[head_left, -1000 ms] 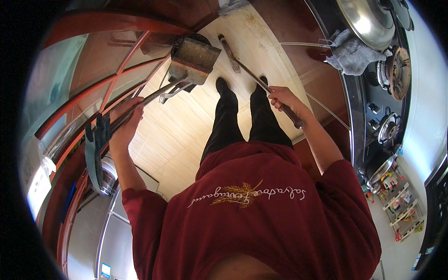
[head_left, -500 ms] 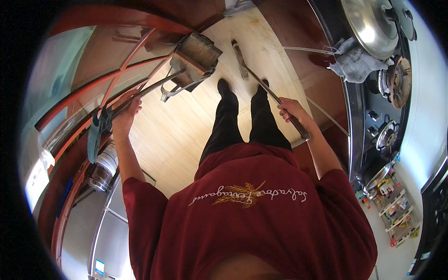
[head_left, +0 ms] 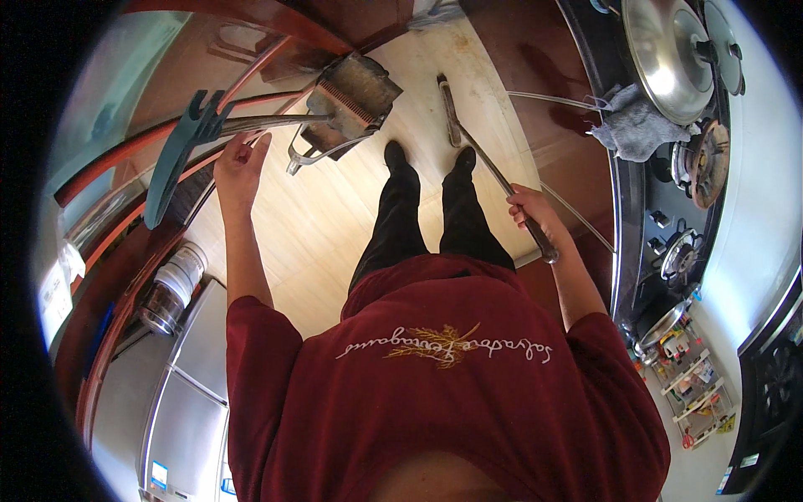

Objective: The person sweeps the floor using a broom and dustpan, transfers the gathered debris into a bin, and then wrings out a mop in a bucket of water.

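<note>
My left hand (head_left: pixel 241 171) is just below the pole of a long-handled dustpan (head_left: pixel 368 88), thumb and fingers apart, and it seems to hold nothing. The dustpan has a dark scoop with a comb-toothed edge, and its metal pole leans toward the left cabinets, ending in a teal forked top (head_left: pixel 171 163). My right hand (head_left: pixel 535 213) is closed around the upper stick of a broom (head_left: pixel 489 163). The narrow broom head (head_left: pixel 449 109) lies on the floor in front of my right shoe.
Dark red cabinets (head_left: pixel 544 100) line the right, below a black counter with gas burners (head_left: pixel 682 255), a large lidded pan (head_left: pixel 669 63) and a hanging grey cloth (head_left: pixel 631 125). At left stand glass-fronted cabinets, clear containers (head_left: pixel 174 284) and a silver fridge (head_left: pixel 188 418).
The dustpan's pole and teal top have swung up and away from me, and my left hand has loosened from the pole. The broom head has shifted slightly right, still held by my right hand.
</note>
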`<control>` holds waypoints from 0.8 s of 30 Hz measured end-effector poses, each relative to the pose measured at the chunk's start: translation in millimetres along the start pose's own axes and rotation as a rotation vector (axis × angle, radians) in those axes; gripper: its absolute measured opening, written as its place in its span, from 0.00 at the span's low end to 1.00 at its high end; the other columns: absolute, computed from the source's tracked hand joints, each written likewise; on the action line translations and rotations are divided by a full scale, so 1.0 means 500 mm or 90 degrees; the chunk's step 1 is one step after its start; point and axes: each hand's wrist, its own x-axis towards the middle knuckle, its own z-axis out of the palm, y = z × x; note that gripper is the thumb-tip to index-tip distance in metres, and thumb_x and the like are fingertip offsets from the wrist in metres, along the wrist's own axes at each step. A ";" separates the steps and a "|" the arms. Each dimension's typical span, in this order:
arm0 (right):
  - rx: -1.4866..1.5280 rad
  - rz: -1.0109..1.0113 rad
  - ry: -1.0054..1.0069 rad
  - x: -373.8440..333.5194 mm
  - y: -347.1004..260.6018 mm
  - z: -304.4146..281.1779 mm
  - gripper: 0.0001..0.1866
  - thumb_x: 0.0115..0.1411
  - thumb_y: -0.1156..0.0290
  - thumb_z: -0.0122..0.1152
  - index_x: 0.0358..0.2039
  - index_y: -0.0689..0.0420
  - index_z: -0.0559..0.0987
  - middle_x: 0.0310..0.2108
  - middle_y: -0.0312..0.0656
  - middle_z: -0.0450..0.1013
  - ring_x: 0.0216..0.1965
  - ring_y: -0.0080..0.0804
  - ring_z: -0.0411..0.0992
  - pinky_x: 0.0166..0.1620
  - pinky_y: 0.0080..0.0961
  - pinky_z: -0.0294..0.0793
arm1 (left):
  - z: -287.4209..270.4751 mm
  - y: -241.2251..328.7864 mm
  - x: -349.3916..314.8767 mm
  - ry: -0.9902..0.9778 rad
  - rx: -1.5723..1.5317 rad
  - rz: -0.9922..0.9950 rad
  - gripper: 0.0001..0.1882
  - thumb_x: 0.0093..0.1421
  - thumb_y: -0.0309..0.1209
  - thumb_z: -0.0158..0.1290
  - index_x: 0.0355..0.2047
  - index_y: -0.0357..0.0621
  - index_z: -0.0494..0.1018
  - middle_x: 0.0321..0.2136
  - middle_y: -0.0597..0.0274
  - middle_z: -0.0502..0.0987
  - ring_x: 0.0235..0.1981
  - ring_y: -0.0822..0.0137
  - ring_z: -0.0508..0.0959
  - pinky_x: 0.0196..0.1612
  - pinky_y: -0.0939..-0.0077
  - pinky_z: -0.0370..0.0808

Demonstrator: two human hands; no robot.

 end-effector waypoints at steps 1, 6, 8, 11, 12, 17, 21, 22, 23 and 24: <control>0.005 0.002 -0.004 -0.003 0.000 -0.001 0.28 0.50 0.74 0.51 0.52 0.62 0.58 0.14 0.35 0.64 0.10 0.19 0.59 0.13 0.16 0.59 | 0.004 -0.004 0.001 0.003 0.003 0.005 0.19 0.47 0.40 0.58 0.29 0.34 0.71 0.12 0.67 0.64 0.16 0.79 0.62 0.20 0.84 0.60; 0.018 0.017 -0.007 -0.007 0.006 -0.004 0.29 0.50 0.74 0.51 0.54 0.61 0.57 0.14 0.34 0.63 0.10 0.18 0.58 0.14 0.16 0.59 | 0.015 -0.001 0.002 0.008 0.019 0.033 0.19 0.47 0.41 0.57 0.27 0.33 0.70 0.13 0.67 0.66 0.15 0.78 0.62 0.20 0.85 0.60; 0.027 0.011 -0.007 -0.029 0.004 0.005 0.27 0.50 0.73 0.51 0.53 0.60 0.59 0.14 0.34 0.62 0.10 0.18 0.58 0.14 0.16 0.58 | 0.020 0.011 -0.008 0.023 0.007 0.013 0.19 0.48 0.41 0.57 0.26 0.34 0.69 0.13 0.67 0.66 0.15 0.78 0.63 0.19 0.85 0.61; 0.032 0.020 -0.016 -0.035 0.011 0.005 0.24 0.50 0.72 0.51 0.50 0.58 0.61 0.14 0.34 0.62 0.10 0.17 0.57 0.14 0.16 0.57 | 0.029 -0.009 -0.031 0.022 -0.096 -0.104 0.17 0.49 0.40 0.56 0.25 0.38 0.69 0.14 0.68 0.67 0.14 0.78 0.64 0.17 0.86 0.62; 0.044 0.021 0.009 -0.029 0.024 0.003 0.19 0.51 0.71 0.50 0.46 0.55 0.64 0.14 0.34 0.62 0.09 0.17 0.56 0.14 0.17 0.57 | 0.037 -0.040 -0.038 -0.002 -0.133 -0.163 0.16 0.49 0.40 0.56 0.26 0.39 0.69 0.14 0.69 0.67 0.13 0.79 0.64 0.16 0.87 0.62; 0.167 0.038 -0.060 -0.022 0.041 -0.001 0.16 0.55 0.68 0.48 0.45 0.48 0.62 0.14 0.31 0.59 0.08 0.12 0.52 0.10 0.10 0.50 | 0.174 -0.034 -0.101 -0.253 -0.284 -0.236 0.11 0.52 0.36 0.52 0.27 0.41 0.70 0.15 0.68 0.68 0.12 0.80 0.65 0.14 0.88 0.62; 0.190 0.017 -0.021 -0.034 0.042 0.001 0.15 0.53 0.66 0.52 0.41 0.51 0.66 0.15 0.34 0.62 0.10 0.17 0.57 0.12 0.15 0.57 | 0.312 0.072 0.006 -0.320 -0.331 -0.088 0.09 0.53 0.34 0.52 0.27 0.41 0.70 0.19 0.66 0.71 0.16 0.79 0.68 0.18 0.87 0.65; 0.205 0.002 -0.012 -0.040 0.044 0.005 0.16 0.53 0.66 0.52 0.43 0.51 0.66 0.15 0.34 0.63 0.10 0.17 0.57 0.12 0.15 0.57 | 0.346 0.111 0.052 -0.300 -0.359 -0.058 0.09 0.52 0.34 0.52 0.28 0.41 0.70 0.21 0.66 0.72 0.17 0.78 0.69 0.19 0.86 0.65; 0.219 -0.017 -0.005 -0.044 0.044 0.009 0.17 0.53 0.66 0.52 0.44 0.51 0.66 0.15 0.35 0.63 0.09 0.18 0.57 0.12 0.16 0.58 | 0.374 0.161 0.096 -0.276 -0.387 -0.026 0.09 0.52 0.34 0.52 0.29 0.41 0.70 0.22 0.66 0.72 0.18 0.78 0.69 0.20 0.85 0.66; 0.195 -0.033 0.002 -0.040 0.058 0.006 0.20 0.53 0.66 0.52 0.47 0.52 0.65 0.15 0.35 0.63 0.09 0.19 0.58 0.12 0.17 0.58 | 0.389 0.230 0.130 -0.241 -0.405 -0.012 0.09 0.53 0.33 0.51 0.32 0.41 0.70 0.23 0.67 0.72 0.18 0.78 0.70 0.20 0.86 0.66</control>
